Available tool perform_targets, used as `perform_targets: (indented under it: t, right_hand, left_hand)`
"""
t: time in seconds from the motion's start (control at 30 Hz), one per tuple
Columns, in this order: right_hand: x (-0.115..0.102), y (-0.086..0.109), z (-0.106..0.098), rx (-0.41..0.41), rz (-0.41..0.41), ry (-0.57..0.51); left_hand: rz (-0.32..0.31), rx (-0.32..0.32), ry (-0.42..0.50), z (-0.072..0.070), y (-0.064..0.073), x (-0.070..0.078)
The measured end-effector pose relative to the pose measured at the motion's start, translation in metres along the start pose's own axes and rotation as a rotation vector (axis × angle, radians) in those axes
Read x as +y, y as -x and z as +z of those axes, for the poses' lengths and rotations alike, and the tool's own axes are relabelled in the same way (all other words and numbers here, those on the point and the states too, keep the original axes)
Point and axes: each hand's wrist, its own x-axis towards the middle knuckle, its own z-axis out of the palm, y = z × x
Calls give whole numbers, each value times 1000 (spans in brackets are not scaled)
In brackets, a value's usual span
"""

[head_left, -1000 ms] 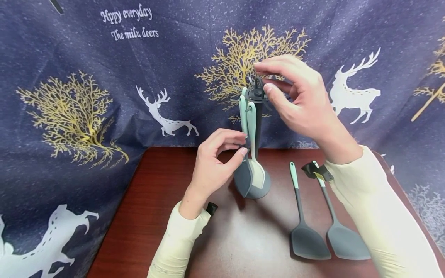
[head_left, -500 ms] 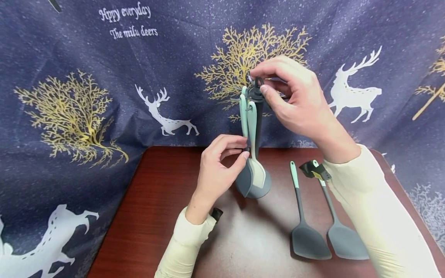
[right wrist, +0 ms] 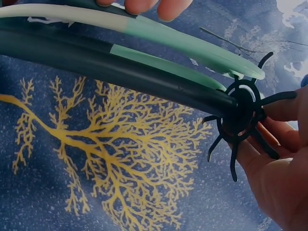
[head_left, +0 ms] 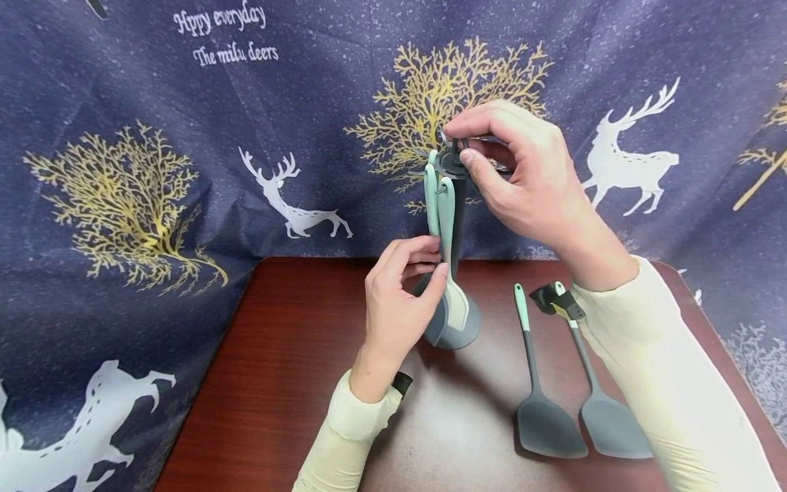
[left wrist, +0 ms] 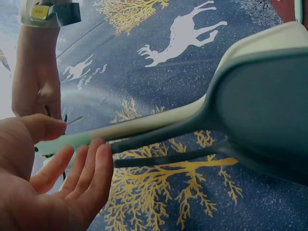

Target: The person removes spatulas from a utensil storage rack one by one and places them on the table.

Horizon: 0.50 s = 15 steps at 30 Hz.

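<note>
A dark utensil rack (head_left: pixel 458 219) with a hooked top stands upright on the table. Several mint-handled utensils hang on its left side, among them a cream-headed one (head_left: pixel 456 309) and a dark grey one (left wrist: pixel 260 96). My right hand (head_left: pixel 522 171) holds the rack's top between thumb and fingers; the hooks (right wrist: pixel 236 166) spread out beside the fingers. Lower down, my left hand (head_left: pixel 402 294) is at the hanging handles. In the left wrist view its fingers (left wrist: pixel 98 168) are loosely bent against the handles, and the thumb stands apart from them.
Two grey turners with mint handles lie on the table's right side, the nearer-left turner (head_left: pixel 547 424) beside the other turner (head_left: pixel 615 424), which the right sleeve partly covers. A patterned blue cloth (head_left: pixel 307 102) hangs behind the brown table (head_left: pixel 283 328).
My left hand has moved right, closer in among the handles. The right hand has come slightly left onto the rack's top. The grey utensil has shifted a little to the right.
</note>
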Motion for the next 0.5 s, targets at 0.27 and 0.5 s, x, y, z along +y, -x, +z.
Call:
perform_targets:
  t: [0.27, 0.5]
  right_hand:
    - [-2, -2, -2, 13, -60, 99]
    - [2, -5, -8, -43, -177, 181]
  left_hand:
    - [-11, 90, -107, 10, 2, 2]
    - [-20, 193, -183, 21, 2, 5]
